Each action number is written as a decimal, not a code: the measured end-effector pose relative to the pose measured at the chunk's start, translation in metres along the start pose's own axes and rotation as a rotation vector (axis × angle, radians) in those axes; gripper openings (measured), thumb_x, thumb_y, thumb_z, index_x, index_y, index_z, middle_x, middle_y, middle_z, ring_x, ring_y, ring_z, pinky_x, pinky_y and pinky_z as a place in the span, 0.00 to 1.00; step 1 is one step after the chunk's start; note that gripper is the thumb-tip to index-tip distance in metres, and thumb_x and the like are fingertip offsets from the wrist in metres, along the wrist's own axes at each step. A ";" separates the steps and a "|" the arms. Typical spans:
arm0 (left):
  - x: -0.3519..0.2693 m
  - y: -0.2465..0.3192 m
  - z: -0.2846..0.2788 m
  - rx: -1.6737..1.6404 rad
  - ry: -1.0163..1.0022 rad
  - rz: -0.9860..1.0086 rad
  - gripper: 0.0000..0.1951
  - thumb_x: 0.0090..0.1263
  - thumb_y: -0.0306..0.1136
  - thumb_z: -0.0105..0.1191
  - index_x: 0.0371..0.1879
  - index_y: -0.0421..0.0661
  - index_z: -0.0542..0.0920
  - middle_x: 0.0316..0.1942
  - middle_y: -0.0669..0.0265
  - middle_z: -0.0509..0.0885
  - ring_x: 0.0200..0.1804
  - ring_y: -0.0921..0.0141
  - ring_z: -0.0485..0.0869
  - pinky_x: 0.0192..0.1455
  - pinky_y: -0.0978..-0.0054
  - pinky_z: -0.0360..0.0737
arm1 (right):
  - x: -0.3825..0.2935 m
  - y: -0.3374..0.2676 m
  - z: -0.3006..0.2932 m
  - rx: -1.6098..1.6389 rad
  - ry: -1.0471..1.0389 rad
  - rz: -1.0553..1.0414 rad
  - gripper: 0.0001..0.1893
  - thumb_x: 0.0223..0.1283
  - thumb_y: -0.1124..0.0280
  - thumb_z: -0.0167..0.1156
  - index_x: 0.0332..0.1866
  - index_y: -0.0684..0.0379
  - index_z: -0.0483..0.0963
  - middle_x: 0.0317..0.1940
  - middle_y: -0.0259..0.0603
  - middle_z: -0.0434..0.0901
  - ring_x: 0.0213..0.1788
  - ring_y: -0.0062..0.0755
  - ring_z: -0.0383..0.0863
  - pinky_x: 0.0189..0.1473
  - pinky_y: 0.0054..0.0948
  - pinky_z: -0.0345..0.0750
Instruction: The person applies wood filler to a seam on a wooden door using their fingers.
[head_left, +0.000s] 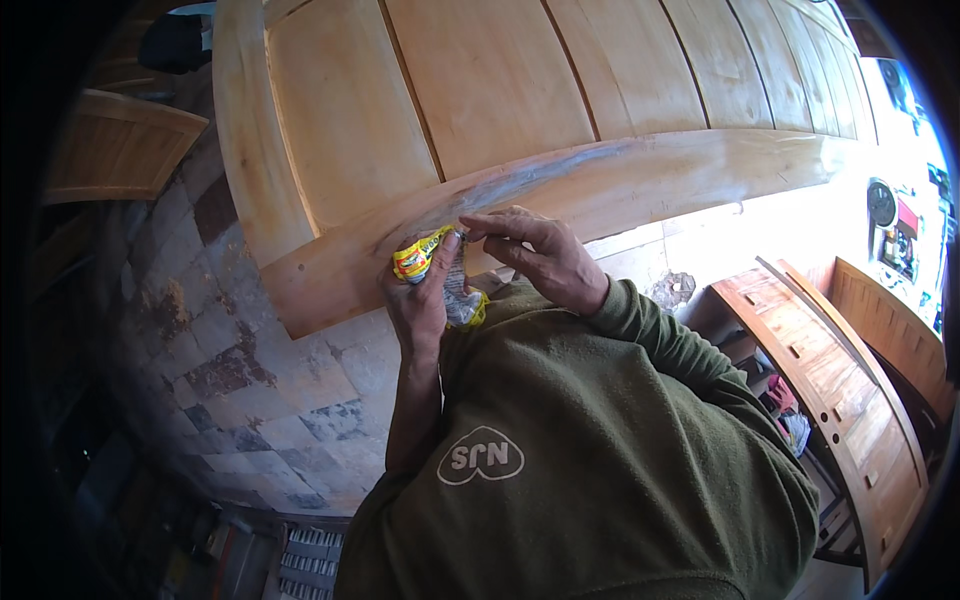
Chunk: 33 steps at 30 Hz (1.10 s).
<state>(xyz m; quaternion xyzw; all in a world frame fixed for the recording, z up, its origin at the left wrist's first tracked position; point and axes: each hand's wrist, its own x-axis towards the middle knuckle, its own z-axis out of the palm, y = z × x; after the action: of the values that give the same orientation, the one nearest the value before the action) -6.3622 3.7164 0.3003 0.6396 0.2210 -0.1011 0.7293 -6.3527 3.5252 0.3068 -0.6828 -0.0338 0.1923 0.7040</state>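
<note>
In my left hand (418, 306) is a crumpled, soft yellow-and-clear plastic packet (424, 255) that bears printed writing. The left thumb presses on it near its upper end. My right hand (536, 251) holds its extended index finger at that end, with the other fingers curled; whether the fingertip touches the packet cannot be told. Just beyond both hands lies a large pale wooden panelled door (487, 67) with dark grooves between its boards. Along the door's near rail (660, 172) runs a bluish-grey streak close to my hands.
Worn floor tiles (300, 405) with dark patches spread to the left. Another wooden panel (124, 146) stands at the far left. At right, a wooden door (832, 375) with cut slots and holes leans near more panels. A ribbed grey object (311, 562) lies at the bottom.
</note>
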 end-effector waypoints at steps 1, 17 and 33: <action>0.000 0.001 0.000 0.004 0.001 0.000 0.10 0.74 0.32 0.68 0.42 0.37 0.87 0.31 0.66 0.87 0.25 0.75 0.82 0.23 0.76 0.79 | 0.000 0.001 0.000 -0.007 -0.004 -0.004 0.18 0.76 0.72 0.59 0.68 0.58 0.80 0.55 0.44 0.87 0.58 0.34 0.85 0.64 0.33 0.79; 0.017 0.002 -0.018 -0.041 0.140 -0.083 0.14 0.69 0.36 0.72 0.42 0.38 0.86 0.30 0.65 0.86 0.22 0.75 0.83 0.22 0.76 0.79 | 0.018 0.012 -0.011 -0.536 0.315 -0.231 0.21 0.62 0.79 0.61 0.61 0.54 0.83 0.53 0.44 0.82 0.56 0.45 0.81 0.62 0.39 0.78; 0.050 0.020 -0.077 -0.068 -0.320 -0.252 0.12 0.70 0.33 0.71 0.44 0.38 0.85 0.28 0.65 0.86 0.21 0.74 0.82 0.20 0.76 0.79 | 0.030 0.019 0.083 -1.265 0.596 0.026 0.28 0.54 0.76 0.62 0.65 0.57 0.79 0.66 0.43 0.72 0.69 0.51 0.70 0.66 0.51 0.71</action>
<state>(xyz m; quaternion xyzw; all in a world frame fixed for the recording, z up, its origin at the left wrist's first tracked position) -6.3244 3.8012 0.2890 0.5576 0.1841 -0.2843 0.7578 -6.3547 3.6138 0.2877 -0.9856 0.0636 -0.0513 0.1482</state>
